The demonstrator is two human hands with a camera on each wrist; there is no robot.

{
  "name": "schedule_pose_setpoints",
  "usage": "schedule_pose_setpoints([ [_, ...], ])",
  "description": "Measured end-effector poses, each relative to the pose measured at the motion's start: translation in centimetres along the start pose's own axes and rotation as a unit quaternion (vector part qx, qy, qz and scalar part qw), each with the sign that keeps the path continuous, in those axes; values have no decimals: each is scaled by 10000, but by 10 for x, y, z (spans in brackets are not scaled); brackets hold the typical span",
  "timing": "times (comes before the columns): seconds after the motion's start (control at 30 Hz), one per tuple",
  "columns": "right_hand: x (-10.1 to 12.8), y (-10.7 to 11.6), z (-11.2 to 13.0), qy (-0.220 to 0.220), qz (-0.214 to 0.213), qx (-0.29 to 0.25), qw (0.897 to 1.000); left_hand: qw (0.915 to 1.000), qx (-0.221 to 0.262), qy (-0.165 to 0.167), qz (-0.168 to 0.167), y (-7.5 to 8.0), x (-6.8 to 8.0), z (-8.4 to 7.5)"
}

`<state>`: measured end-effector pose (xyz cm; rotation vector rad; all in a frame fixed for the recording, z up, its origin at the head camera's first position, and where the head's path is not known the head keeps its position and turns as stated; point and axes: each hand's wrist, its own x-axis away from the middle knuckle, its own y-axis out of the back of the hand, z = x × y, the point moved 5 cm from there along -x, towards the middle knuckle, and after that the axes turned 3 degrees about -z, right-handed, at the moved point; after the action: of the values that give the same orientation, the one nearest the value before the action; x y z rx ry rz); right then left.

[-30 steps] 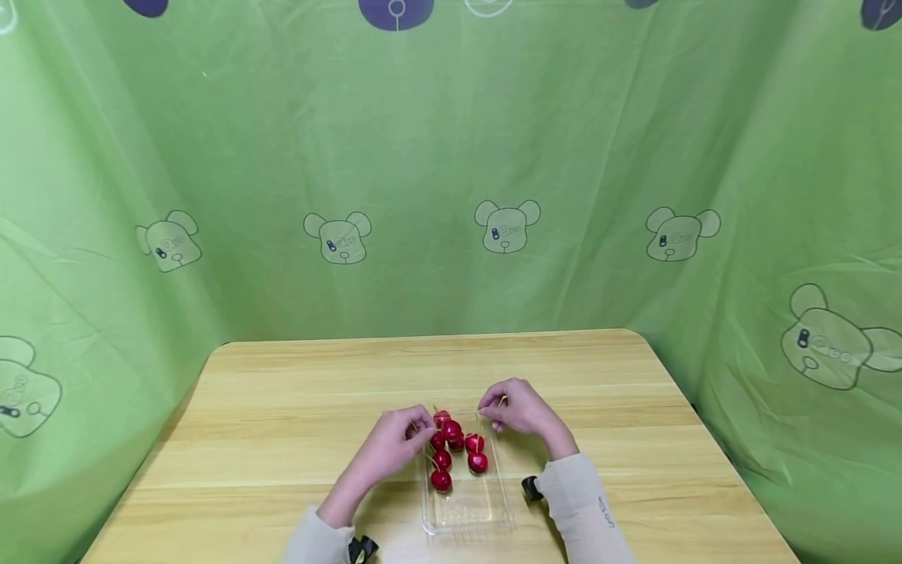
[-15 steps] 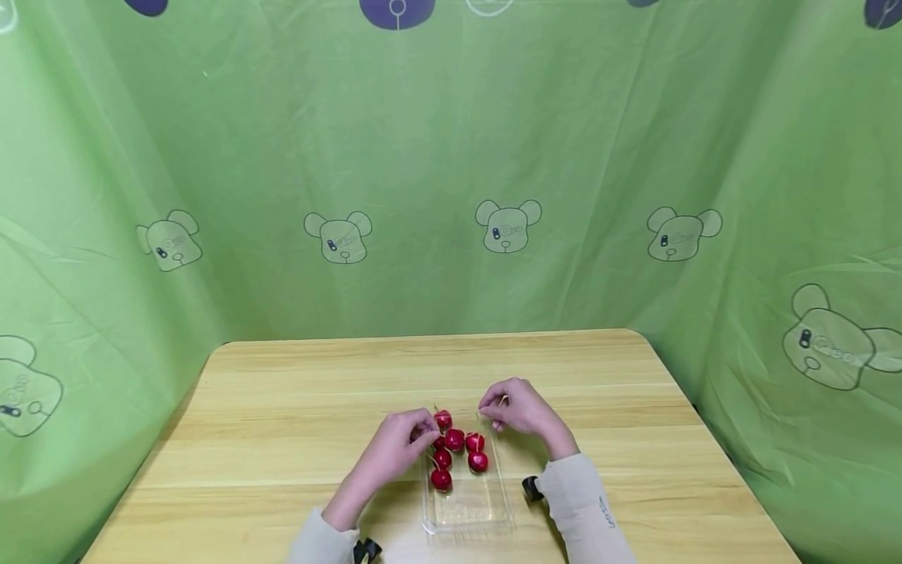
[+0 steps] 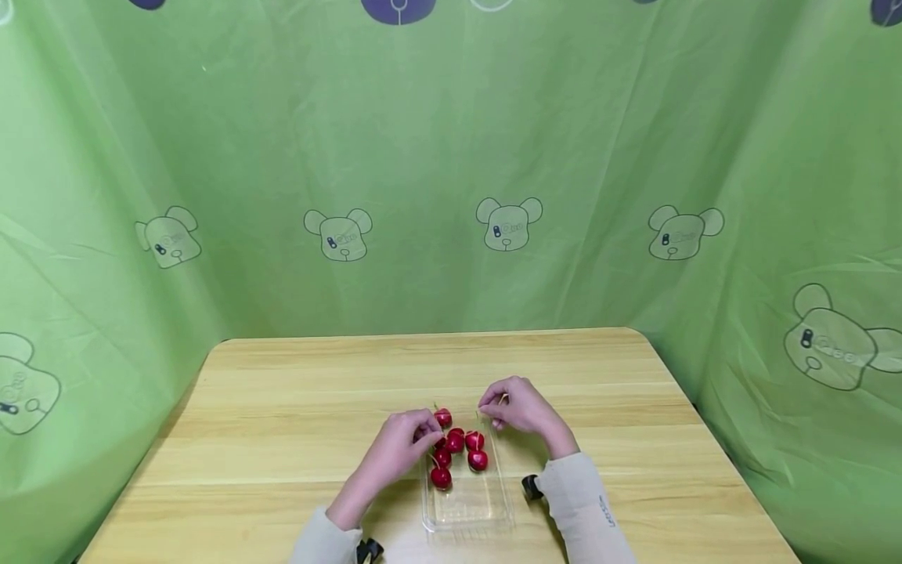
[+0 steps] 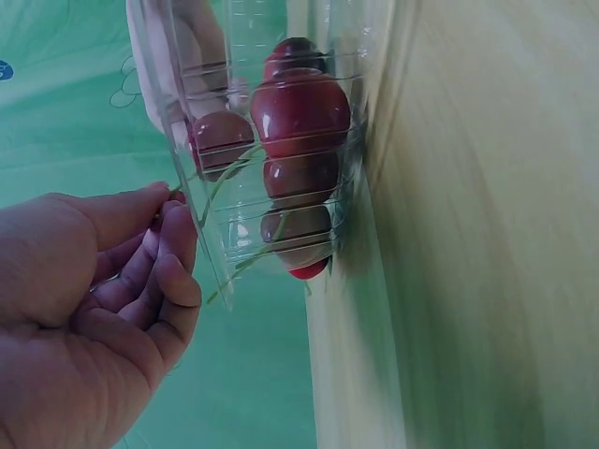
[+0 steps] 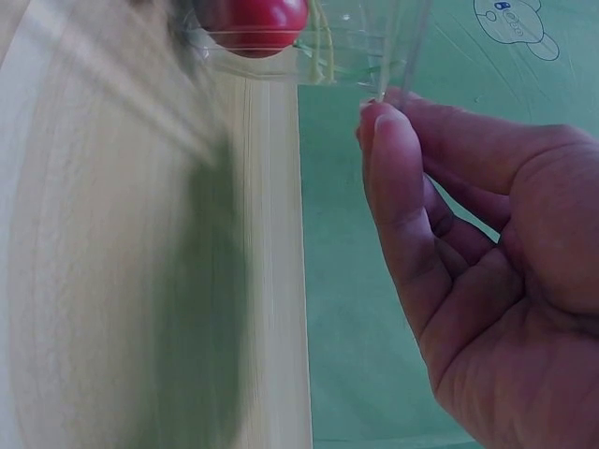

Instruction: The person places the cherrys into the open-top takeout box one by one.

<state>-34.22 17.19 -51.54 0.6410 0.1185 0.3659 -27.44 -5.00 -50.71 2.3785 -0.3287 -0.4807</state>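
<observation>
Several red cherries with green stems lie in a clear plastic container [image 3: 468,513] on the table; one cherry [image 3: 478,460] is at their right. Over the container's left side, my left hand [image 3: 406,440] pinches a thin green stem between thumb and forefinger. In the left wrist view that stem leads toward a cherry [image 4: 222,142] seen through the clear wall, higher than the others. My right hand [image 3: 519,406] pinches the container's rim at the far right corner. The right wrist view shows its fingertips on the clear edge, beside a cherry [image 5: 253,23] and stems.
The wooden table [image 3: 282,439] extends around the container on all sides. A green curtain [image 3: 423,141] with bear-head prints hangs behind and at both sides. Black wrist straps [image 3: 532,487] show at the light sleeves.
My left hand has moved slightly right over the container. The upper middle cherries have shifted a little, and one has come nearer to me. My right hand keeps its place on the rim.
</observation>
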Motion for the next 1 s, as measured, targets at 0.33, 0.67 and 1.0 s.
schedule_pose_setpoints([
  [0.33,-3,0,-1,-2,6,-75,10000,10000,32,36,27,-2,0,1],
  [0.67,-2,0,0,-21,-26,-56,10000,10000,-68,26,2,-6,-2,4],
  [1.0,-3,-1,-2,-15,-35,-171,9998,10000,-53,32,-8,-7,1,0],
])
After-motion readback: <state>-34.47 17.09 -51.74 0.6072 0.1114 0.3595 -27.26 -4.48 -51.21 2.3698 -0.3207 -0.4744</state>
